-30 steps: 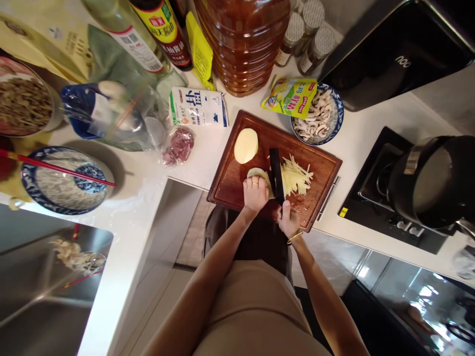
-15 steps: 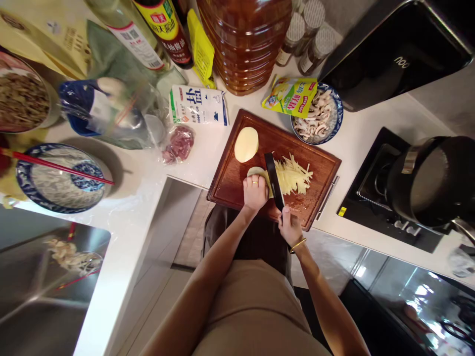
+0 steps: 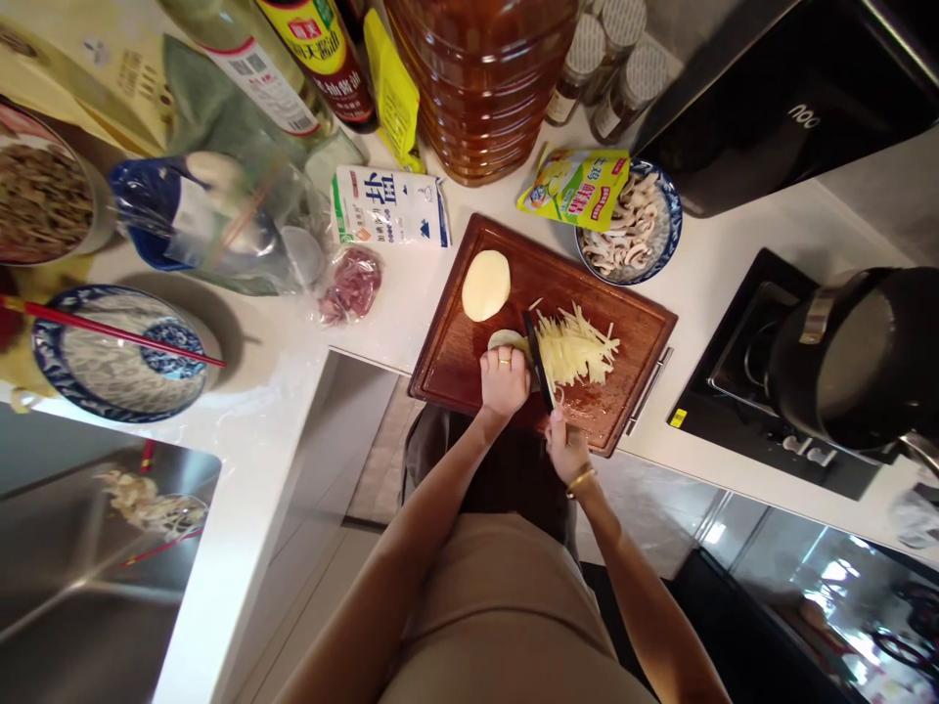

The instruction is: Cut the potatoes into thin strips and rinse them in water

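A brown wooden cutting board lies on the white counter. My left hand, a ring on one finger, presses down on a stack of potato slices. My right hand grips the handle of a dark knife, whose blade stands edge-down right beside the left fingers. A pile of thin potato strips lies to the right of the blade. A peeled potato half rests at the far side of the board.
A bowl of sliced mushrooms with a yellow packet sits behind the board. A salt bag, wrapped meat, oil jug, bottles and bowls crowd the left. A black pot sits on the stove at right; a sink at lower left.
The knife blade has gone from tilted flat to edge-down and shifted slightly left toward the potato under my left hand. My left hand stayed in place.
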`<state>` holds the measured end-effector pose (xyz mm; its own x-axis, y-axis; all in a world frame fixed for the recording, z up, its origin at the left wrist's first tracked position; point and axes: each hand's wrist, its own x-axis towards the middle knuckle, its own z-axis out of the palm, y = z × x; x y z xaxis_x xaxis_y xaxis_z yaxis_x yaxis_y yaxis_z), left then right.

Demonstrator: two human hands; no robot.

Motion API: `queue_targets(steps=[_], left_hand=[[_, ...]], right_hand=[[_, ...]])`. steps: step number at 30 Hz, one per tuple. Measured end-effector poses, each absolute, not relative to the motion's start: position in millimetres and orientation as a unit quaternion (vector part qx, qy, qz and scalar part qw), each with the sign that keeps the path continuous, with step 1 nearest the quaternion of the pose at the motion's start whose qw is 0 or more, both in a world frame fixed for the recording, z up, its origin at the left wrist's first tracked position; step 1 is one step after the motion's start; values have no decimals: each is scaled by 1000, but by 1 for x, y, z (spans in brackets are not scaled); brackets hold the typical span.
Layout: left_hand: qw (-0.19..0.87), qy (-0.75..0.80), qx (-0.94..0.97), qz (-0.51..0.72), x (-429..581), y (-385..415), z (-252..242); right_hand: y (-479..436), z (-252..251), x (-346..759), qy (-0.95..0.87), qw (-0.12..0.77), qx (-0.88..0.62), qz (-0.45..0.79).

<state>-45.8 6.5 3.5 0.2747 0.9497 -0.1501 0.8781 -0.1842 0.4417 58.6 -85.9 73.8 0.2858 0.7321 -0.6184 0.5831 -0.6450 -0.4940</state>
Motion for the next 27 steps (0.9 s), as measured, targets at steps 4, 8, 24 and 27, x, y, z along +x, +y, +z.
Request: queue_targets(steps=[4, 8, 24, 27], left_hand=[[215, 593, 769, 99, -46, 7, 5], [192, 597, 770, 121, -45, 7, 3], [264, 336, 894, 134, -77, 58, 118], [273, 265, 923, 61, -59, 78, 115]], right_hand=[[-71, 58, 63, -340, 139, -788, 495], [-65, 61, 70, -253, 168, -785, 539], [-67, 120, 102, -530, -45, -821, 205], [-67, 118, 102, -517, -53, -832, 193]])
